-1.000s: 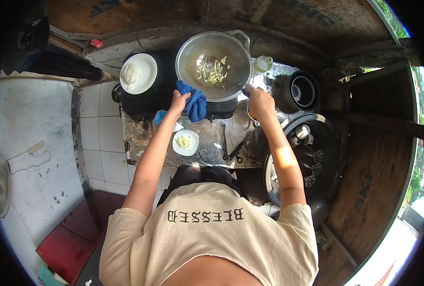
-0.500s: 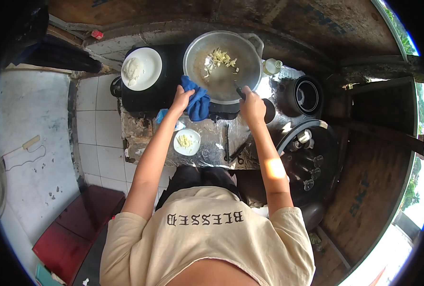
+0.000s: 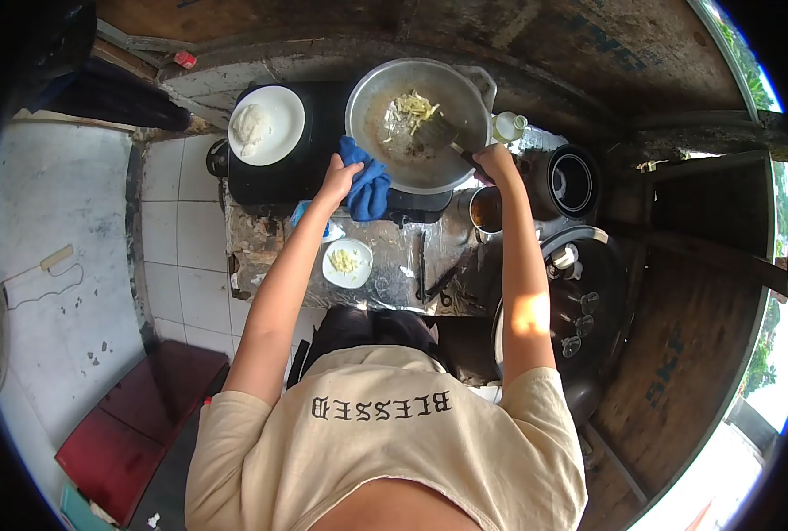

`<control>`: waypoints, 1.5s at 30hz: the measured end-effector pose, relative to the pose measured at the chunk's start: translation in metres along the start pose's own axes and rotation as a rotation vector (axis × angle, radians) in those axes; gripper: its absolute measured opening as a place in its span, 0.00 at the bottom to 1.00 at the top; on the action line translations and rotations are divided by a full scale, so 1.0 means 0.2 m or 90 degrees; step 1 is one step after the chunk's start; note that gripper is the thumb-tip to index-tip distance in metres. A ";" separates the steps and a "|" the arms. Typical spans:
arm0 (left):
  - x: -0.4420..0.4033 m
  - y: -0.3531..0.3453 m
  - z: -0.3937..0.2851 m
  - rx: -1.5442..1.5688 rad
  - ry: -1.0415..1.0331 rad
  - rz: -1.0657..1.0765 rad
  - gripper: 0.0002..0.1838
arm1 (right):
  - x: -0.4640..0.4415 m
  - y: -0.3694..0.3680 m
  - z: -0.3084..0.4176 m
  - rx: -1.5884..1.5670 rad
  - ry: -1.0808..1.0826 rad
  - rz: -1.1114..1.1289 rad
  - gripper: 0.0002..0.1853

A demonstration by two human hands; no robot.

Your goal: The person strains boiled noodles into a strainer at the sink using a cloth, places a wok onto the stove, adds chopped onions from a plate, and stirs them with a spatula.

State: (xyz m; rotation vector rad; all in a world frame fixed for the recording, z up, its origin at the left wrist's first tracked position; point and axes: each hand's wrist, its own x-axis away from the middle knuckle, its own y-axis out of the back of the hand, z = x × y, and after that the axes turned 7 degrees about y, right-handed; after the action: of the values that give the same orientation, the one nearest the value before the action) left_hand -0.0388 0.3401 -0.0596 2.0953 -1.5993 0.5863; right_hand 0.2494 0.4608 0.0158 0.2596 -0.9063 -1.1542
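Observation:
A large metal pan sits on the black stove, with pale chopped pieces inside. My left hand is closed on a blue cloth at the pan's near left rim. My right hand grips the dark handle of a spatula, whose blade rests in the pan just right of the pieces. A white plate holding a white mound stands left of the pan. Nearer to me is a small white dish with pale chopped bits.
A bottle stands right of the pan, and a metal cup is beside my right forearm. Farther right are a black pot and a large dark basin with glasses. Scissors lie near the front edge.
My right hand has moved right and the spatula blade now shows in the pan. The pieces have been pushed into a tighter pile. My left hand still holds the cloth.

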 end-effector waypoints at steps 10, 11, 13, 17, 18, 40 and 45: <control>0.03 0.00 -0.03 0.006 0.000 0.013 0.25 | -0.12 0.22 0.09 0.371 0.021 -0.108 0.16; 0.02 0.00 -0.03 0.009 0.006 0.014 0.25 | -0.18 0.19 0.11 0.372 0.050 -0.080 0.15; 0.03 0.00 -0.03 0.012 0.019 0.017 0.25 | -0.20 0.16 0.15 0.343 0.126 -0.045 0.14; -0.01 0.02 0.00 -0.010 0.006 0.016 0.24 | -0.12 0.19 0.39 0.344 0.199 -0.097 0.13; -0.01 0.02 0.00 -0.015 0.007 0.019 0.24 | -0.13 0.20 0.42 0.365 0.202 -0.119 0.13; 0.02 0.01 -0.04 -0.030 0.021 0.029 0.26 | 0.24 0.40 0.29 0.705 0.432 -0.206 0.16; -0.02 0.02 -0.01 -0.034 0.031 0.042 0.27 | 0.16 0.24 0.19 0.561 0.451 -0.215 0.20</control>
State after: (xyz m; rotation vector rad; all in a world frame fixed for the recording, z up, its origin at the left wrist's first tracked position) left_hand -0.0441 0.3425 -0.0601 1.9804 -1.6447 0.6049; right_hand 0.2581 0.4637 0.0834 1.4843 -0.6828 -0.7890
